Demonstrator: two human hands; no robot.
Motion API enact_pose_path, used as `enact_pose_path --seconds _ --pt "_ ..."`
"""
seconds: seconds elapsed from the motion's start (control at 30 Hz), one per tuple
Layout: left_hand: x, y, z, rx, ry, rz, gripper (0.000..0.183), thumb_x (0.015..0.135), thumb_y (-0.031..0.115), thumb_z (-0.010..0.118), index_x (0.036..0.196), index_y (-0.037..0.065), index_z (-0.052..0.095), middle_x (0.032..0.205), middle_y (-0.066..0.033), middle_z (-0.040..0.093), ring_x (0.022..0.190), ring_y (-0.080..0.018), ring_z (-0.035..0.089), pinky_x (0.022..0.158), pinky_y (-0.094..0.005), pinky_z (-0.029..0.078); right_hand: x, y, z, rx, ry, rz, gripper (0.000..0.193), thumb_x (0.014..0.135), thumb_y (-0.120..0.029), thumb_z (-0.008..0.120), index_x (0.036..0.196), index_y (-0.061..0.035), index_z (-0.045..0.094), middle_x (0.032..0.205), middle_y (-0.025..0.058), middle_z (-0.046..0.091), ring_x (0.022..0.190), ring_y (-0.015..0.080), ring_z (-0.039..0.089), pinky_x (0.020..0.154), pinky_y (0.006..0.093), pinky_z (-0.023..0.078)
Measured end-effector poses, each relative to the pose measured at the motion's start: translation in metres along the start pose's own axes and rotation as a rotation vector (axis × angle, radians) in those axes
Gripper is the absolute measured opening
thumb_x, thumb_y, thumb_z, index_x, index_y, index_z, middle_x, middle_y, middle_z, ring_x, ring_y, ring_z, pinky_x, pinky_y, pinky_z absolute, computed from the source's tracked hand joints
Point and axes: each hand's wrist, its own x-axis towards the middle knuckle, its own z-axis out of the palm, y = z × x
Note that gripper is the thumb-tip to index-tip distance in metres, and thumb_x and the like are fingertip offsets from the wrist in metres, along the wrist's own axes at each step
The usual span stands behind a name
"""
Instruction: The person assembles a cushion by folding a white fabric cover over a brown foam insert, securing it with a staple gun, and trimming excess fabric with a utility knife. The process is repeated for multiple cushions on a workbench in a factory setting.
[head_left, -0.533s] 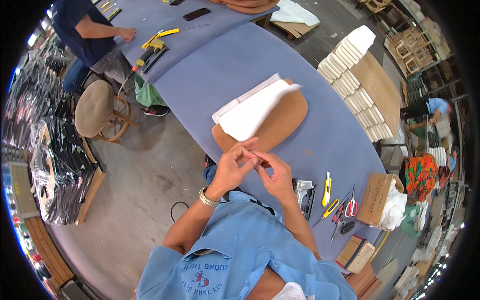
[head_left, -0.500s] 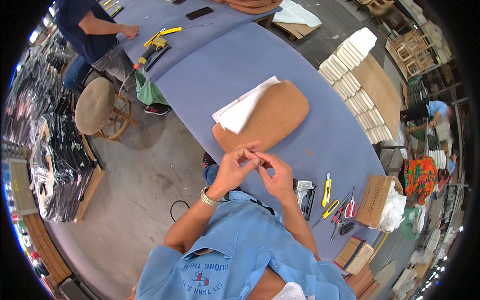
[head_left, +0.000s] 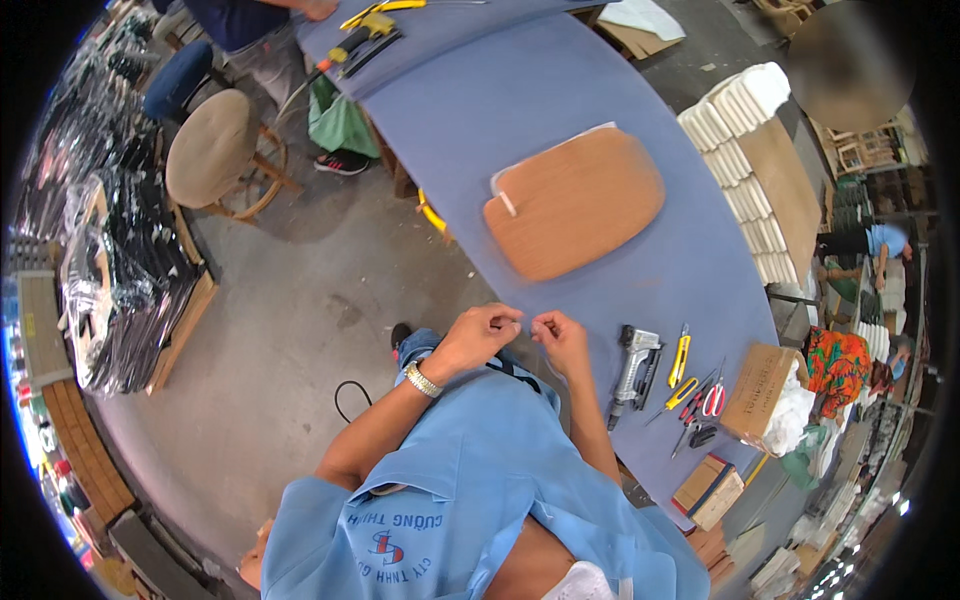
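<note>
Both my hands are close together at the table's near edge, with a small gap between them. My left hand (head_left: 484, 334), a watch on its wrist, has thumb and fingers pinched together. The fingers of my right hand (head_left: 561, 342) are curled in a pinch too; anything held in either is too small to make out. Beyond them a brown rounded panel (head_left: 578, 205) lies flat on the blue-covered table (head_left: 450, 100). A narrow white edge (head_left: 507, 198) of a sheet shows at the panel's left side.
To my right lie a staple gun (head_left: 636, 372), a yellow cutter (head_left: 680, 356), scissors (head_left: 713, 400) and a cardboard box (head_left: 762, 398). Another staple gun (head_left: 370, 42) rests at the far left. A stool (head_left: 212, 148) and a person (head_left: 245, 25) are there. White pads (head_left: 730, 150) stand stacked beyond the table.
My hands, touching before, have come slightly apart. The white sheet that covered part of the brown panel now shows only as a thin edge. The whole view has shifted.
</note>
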Motion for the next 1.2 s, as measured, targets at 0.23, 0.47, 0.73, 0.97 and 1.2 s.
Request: enact_pose_path --seconds 0.23,0.47,0.73,0.97,1.2 --pt "-0.11 -0.077 -0.091 -0.26 0.254 -0.014 0.036 0.104 0.022 0.065 0.132 -0.001 0.067 0.11 -0.0108 0.078 0.09 -0.0181 0.074 0.08 -0.0304 0.059 -0.043 0.151 0.118 -0.15 -0.195 0.373 0.004 0.091 -0.004 0.069 0.095 -0.0028 0.071 0.08 0.0068 0.076 0.068 0.0147 0.072 0.067 0.031 0.058" --pt "-0.165 -0.019 -0.139 1.231 0.155 0.115 0.023 0.091 0.016 0.067 0.108 0.002 0.069 0.082 -0.0124 0.074 0.079 -0.0272 0.074 0.061 -0.0373 0.056 0.083 0.173 0.18 -0.433 -0.275 0.075 0.011 0.081 -0.005 0.072 0.092 -0.004 0.069 0.086 0.0108 0.074 0.084 0.0354 0.071 0.081 0.0455 0.056" --pt "-0.163 -0.031 -0.158 1.528 0.229 0.355 0.028 0.084 0.019 0.069 0.103 -0.002 0.071 0.081 -0.0076 0.074 0.077 -0.0211 0.072 0.067 -0.0334 0.054 0.114 0.055 0.21 -0.279 -0.37 0.029 0.06 0.102 -0.019 0.069 0.156 -0.0068 0.046 0.153 0.0185 0.055 0.127 0.0288 0.065 0.107 0.0374 0.05" --pt "-0.128 -0.002 -0.142 1.62 0.217 0.478 0.018 0.085 0.021 0.067 0.093 0.004 0.07 0.078 -0.0053 0.072 0.074 -0.0189 0.068 0.07 -0.0318 0.048 0.026 0.058 0.142 0.052 -0.337 0.26 0.043 0.104 -0.024 0.067 0.141 -0.0045 0.061 0.121 0.0085 0.072 0.095 0.0154 0.071 0.081 0.028 0.055" --pt "-0.065 0.04 -0.096 1.619 0.13 0.62 0.022 0.087 0.022 0.067 0.1 0.004 0.071 0.088 -0.0048 0.074 0.087 -0.0192 0.069 0.076 -0.0321 0.049 -0.009 0.085 -0.015 0.392 0.238 0.261 0.033 0.106 -0.017 0.062 0.135 -0.0011 0.062 0.114 0.0121 0.072 0.09 0.0167 0.071 0.079 0.029 0.058"
